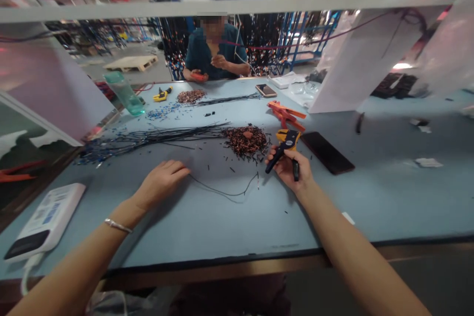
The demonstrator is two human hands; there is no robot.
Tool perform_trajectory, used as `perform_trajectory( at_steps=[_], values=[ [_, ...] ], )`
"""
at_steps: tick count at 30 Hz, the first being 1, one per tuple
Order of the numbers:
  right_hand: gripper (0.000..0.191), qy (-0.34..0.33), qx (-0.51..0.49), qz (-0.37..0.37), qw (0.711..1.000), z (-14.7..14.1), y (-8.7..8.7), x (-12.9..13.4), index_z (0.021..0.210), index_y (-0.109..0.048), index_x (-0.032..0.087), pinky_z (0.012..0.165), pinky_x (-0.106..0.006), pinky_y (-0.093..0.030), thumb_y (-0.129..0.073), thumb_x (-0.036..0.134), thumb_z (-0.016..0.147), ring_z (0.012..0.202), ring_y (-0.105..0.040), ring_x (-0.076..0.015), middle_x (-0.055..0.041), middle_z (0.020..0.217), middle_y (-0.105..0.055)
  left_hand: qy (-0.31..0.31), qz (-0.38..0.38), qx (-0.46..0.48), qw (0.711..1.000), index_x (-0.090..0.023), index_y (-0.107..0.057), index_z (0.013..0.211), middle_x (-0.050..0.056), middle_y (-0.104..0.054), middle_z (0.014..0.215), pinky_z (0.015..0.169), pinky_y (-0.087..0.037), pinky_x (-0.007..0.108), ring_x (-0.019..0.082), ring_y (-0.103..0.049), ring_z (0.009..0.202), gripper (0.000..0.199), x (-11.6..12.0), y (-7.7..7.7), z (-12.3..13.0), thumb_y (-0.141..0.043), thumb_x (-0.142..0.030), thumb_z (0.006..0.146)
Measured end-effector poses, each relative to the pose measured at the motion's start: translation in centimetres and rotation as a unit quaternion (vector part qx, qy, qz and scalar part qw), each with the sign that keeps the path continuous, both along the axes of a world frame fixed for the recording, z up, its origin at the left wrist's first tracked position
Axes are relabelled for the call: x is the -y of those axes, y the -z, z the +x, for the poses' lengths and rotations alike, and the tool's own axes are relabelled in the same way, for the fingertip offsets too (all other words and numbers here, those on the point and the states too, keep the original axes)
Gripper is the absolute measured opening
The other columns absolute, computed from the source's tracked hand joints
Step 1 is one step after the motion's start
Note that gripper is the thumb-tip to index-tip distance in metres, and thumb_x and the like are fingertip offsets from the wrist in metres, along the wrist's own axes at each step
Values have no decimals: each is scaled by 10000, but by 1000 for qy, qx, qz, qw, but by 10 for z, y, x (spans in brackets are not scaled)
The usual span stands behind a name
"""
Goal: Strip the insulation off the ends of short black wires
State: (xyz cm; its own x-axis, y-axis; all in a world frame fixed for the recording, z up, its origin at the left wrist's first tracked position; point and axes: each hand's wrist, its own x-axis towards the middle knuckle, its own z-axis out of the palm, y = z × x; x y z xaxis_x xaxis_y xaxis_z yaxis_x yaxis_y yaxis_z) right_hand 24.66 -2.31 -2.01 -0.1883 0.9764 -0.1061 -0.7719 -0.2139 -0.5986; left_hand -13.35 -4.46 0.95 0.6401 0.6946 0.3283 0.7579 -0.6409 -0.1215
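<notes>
The left hand (166, 180), a bracelet (117, 225) at its wrist, pinches one end of a thin dark wire (218, 190) that curves across the blue-grey tabletop (222, 232). The right hand (292, 170) grips a yellow-and-black hand tool (286, 145), its handles spread apart, near the wire's far end. Just beyond the tool lie orange-handled pliers (287, 114); a dark phone (328, 152) rests beside it to the right. Between the two hands and farther back sits a pile of short dark and copper-coloured pieces (247, 142), perhaps wire offcuts, though they are too small to tell for certain. A bundle of long dark wires (159, 136) stretches left from the pile, ending in blue tips. A white device with a cable (46, 222) lies near the front left of the table. Across the table, a person in a dark teal shirt (217, 52) holds a red tool (199, 76), behind a second, smaller pile (190, 96), a yellow tool (162, 94), a green bottle (124, 93) and another phone (266, 90).
</notes>
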Motion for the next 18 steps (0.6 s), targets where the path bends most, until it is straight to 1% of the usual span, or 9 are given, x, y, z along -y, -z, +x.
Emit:
perform_trajectory(
  at_steps=[3, 5, 6, 8, 10, 13, 15, 16, 18],
  values=[
    [201, -12, 9, 3, 1000, -2, -2, 1, 862, -667, 160, 748, -421, -609, -626, 158, 666, 672, -679, -212, -41, 728, -718, 3, -34, -21, 999, -235, -672, 842, 60, -674, 826, 687, -433, 324, 213, -601, 748, 301, 2, -3, 0, -434, -54, 807],
    [207, -18, 11, 2, 1000, -2, -2, 0, 869, -669, 157, 739, -414, -610, -626, 157, 667, 680, -682, -217, -44, 735, -718, 0, -47, -34, 998, -228, -680, 881, 69, -683, 851, 713, -435, 343, 228, -607, 789, 315, 2, -7, 7, -455, -40, 767],
    [209, -18, 11, 0, 1000, -2, -2, 0, 873, -669, 158, 738, -412, -610, -622, 156, 670, 685, -682, -217, -45, 740, -718, -2, -52, -36, 998, -225, -682, 913, 76, -690, 902, 741, -436, 354, 237, -609, 837, 350, 1, -10, 13, -459, -23, 735],
    [210, -18, 9, -5, 1000, -1, -1, 0, 881, -669, 160, 742, -413, -607, -611, 152, 679, 692, -680, -216, -48, 747, -719, -2, -60, -18, 998, -228, -687, 938, 73, -690, 931, 773, -433, 364, 236, -603, 871, 417, -3, -16, 31, -444, 6, 694],
    [207, -17, 6, -10, 1000, -1, 0, -1, 887, -668, 159, 751, -417, -604, -600, 152, 691, 691, -678, -214, -52, 752, -718, 26, -82, 16, 996, -232, -695, 936, 68, -686, 934, 806, -433, 365, 230, -601, 892, 427, -8, -19, 54, -445, 8, 686],
    [204, -16, 2, -14, 1000, 0, 0, -1, 891, -665, 158, 761, -434, -600, -592, 155, 700, 692, -675, -218, -57, 761, -719, 96, -152, 33, 983, -237, -699, 927, 42, -683, 871, 786, -447, 320, 202, -613, 843, 393, -21, -16, 89, -460, -3, 720],
    [207, -18, 0, -16, 1000, 0, 1, -1, 890, -664, 155, 765, -445, -598, -595, 151, 695, 699, -675, -224, -61, 764, -722, 125, -200, 25, 971, -232, -698, 912, 28, -685, 854, 786, -460, 294, 175, -627, 794, 363, -33, -10, 106, -461, -8, 753],
    [206, -19, -1, -17, 1000, 0, 1, -2, 887, -664, 153, 767, -446, -598, -597, 150, 692, 700, -675, -226, -63, 763, -723, 124, -207, 20, 970, -223, -696, 927, 35, -687, 877, 772, -467, 289, 176, -633, 799, 368, -39, -8, 112, -461, -2, 749],
    [202, -20, -4, -19, 1000, 0, 1, -2, 884, -665, 151, 778, -451, -595, -594, 151, 695, 699, -673, -225, -64, 762, -724, 81, -181, 16, 980, -201, -691, 980, 71, -687, 970, 779, -478, 316, 208, -639, 863, 388, -50, -5, 119, -471, 4, 734]
  ],
)
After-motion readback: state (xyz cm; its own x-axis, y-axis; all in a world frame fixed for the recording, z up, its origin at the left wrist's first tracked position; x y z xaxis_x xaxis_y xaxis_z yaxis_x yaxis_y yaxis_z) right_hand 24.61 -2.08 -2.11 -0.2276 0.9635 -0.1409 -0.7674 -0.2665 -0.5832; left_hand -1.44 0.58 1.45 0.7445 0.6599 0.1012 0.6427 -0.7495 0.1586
